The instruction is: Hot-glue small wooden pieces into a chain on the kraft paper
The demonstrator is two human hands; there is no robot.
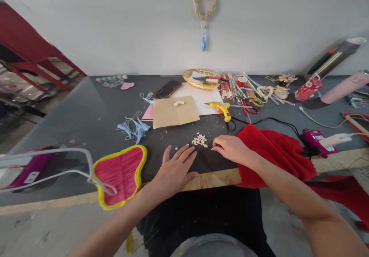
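Note:
A small pile of short cream-coloured pieces (199, 140) lies on the dark tabletop between my two hands. My left hand (178, 168) rests palm down at the table's front edge, fingers stretched out, their tips just left of the pile. To the right of the pile, my right hand (230, 147) has its thumb and fingers pinched together. A small pale piece (212, 148) shows at those fingertips. Behind the pile, a tan sheet of paper (175, 115) carries a short curved row of cream pieces (178, 103). A yellow glue gun (220, 108) lies to the right of the paper.
Red cloth (268, 153) lies under my right forearm. A pink panel with yellow edging (118, 176) overhangs the front edge at left. Blue tassels (134, 129), a phone (167, 89), a woven basket (215, 83) and purple power strip (318, 141) surround the area. A heart-shaped ornament (196, 5) hangs behind.

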